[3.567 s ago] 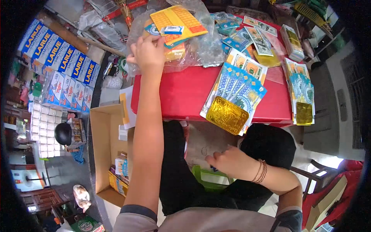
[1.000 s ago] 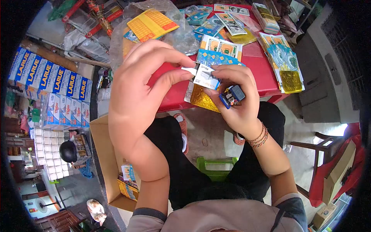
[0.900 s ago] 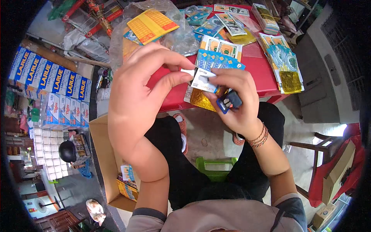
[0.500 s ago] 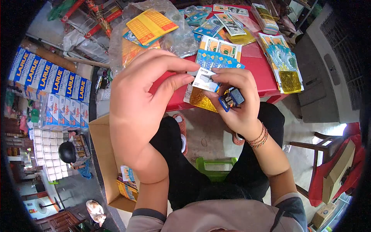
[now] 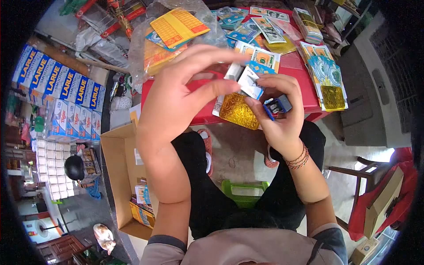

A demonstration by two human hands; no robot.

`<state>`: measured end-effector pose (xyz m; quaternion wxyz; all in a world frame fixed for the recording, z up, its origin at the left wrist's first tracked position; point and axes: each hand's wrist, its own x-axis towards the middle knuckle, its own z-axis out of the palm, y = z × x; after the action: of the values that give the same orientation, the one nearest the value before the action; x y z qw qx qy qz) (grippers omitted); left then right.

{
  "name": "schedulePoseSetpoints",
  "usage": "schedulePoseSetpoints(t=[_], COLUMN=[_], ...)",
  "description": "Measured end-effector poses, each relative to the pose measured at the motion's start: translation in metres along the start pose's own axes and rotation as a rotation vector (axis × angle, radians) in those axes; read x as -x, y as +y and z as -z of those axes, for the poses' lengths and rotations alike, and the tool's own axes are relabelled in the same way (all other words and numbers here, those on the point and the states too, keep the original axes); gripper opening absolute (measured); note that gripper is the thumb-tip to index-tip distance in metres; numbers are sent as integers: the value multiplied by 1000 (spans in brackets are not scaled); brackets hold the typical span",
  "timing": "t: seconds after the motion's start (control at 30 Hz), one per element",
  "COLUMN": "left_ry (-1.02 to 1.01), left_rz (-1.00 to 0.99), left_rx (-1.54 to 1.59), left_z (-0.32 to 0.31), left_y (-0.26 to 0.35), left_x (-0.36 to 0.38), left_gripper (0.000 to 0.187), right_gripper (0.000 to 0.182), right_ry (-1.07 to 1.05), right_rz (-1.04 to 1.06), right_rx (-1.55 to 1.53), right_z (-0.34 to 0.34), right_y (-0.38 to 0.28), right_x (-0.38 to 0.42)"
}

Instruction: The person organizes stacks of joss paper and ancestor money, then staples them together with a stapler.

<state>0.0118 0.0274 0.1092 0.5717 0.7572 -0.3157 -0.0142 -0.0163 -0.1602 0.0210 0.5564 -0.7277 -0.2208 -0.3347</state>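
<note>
A small white box (image 5: 250, 83) with a printed picture is pinched between the thumb and index finger of my right hand (image 5: 281, 115). In the palm of that same hand rests a small dark-blue object (image 5: 277, 106) with an opened lid. My left hand (image 5: 183, 95) is raised at the box's left end, with its thumb near the box and its fingers curved above. Motion blurs its fingertips, and whether they grip the box's end is unclear. Beneath the hands lie blue printed notes (image 5: 261, 68) and a gold embossed sheet (image 5: 240, 111), at the edge of the red table (image 5: 204, 115).
Printed papers and a yellow-red packet (image 5: 179, 27) lie on the table. More notes with a gold sheet (image 5: 332, 97) sit at its right. An open cardboard box (image 5: 121, 174) stands left of my legs. A green stool (image 5: 245, 194) is between them.
The white box has turned, and a pale part now shows at its left end. My left fingers have lifted and shifted right. My right hand has moved slightly right with the blue object.
</note>
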Motion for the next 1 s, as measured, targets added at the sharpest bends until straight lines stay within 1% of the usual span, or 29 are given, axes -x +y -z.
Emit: schedulePoseSetpoints(t=[0.03,0.1,0.13,0.17,0.23,0.27,0.3,0.33,0.37,0.43,0.5,0.53,0.57,0.6,0.63,0.67,0.7,0.73,0.77,0.8,0.83,0.9,0.93,0.97,1.0], left_ry=[10,-30,-85,-71,-45,-35,-13,42,46,192,365,545,659,457,734,771,989,1107,1206,1176,1128,1183,1287,1323,1451], left_rz=[1,-29,-8,-62,-178,-158,-279,-270,-311,-289,-334,-300,-295,16,-139,-141,-28,74,188,422,657,937,993,1027,1148], left_rx=[-1,65,90,101,129,195,265,206,232,0,-98,-321,-510,84,-54,-50,-188,-450,-716,-850,-978,-830,-757,-736,-539], left_z=[-1,-4,-5,-10,-14,-15,-12,-6,3,30,67,85,102,128,137,157,166,170,168,160,149,121,99,89,74], left_y=[-2,-8,-9,-18,-36,-42,-45,-41,-37,-26,-34,-16,-17,25,-7,-20,-37,-55,-73,-90,-107,-148,-155,-197,-199], left_x=[-1,-3,-5,-6,-11,-13,-15,-9,-3,12,25,48,66,90,104,134,162,198,238,280,324,418,455,531,561], left_gripper=[35,49,54,51,47,42,38,36,36,32,41,41,42,48,38,41,43,40,39,39,38,38,43,41,36], right_gripper=[39,40,40,40,39,38,36,35,33,29,29,27,27,26,26,37,37,28,27,27,27,26,25,25,25], right_ry=[32,0,34,51,36,44,54,68,94,107,76,25,15,39,60,-188,-207,-110,-11,5,-14,-39,101,89,86], right_rz=[1,-20,-59,-96,-152,-133,-113,-101,-97,-168,-253,-283,-278,-278,-277,109,118,-98,-320,-424,-428,-305,-478,-485,-552], right_rx=[-18,0,-21,-60,94,139,183,99,24,-192,-176,-211,-213,-124,-37,339,333,99,-130,-333,-333,-74,-238,-237,-294], right_z=[-1,3,3,0,0,1,0,-4,-6,-7,5,12,12,12,13,32,31,29,28,26,28,31,20,20,23], right_y=[1,-1,0,0,-8,-5,-2,-3,-2,1,13,21,25,27,34,62,67,69,68,63,66,77,61,63,68], right_x=[0,1,2,1,0,0,-3,-6,-8,-9,-12,-13,-13,-14,-14,-7,-11,-13,-15,-19,-20,-19,-22,-21,-24])
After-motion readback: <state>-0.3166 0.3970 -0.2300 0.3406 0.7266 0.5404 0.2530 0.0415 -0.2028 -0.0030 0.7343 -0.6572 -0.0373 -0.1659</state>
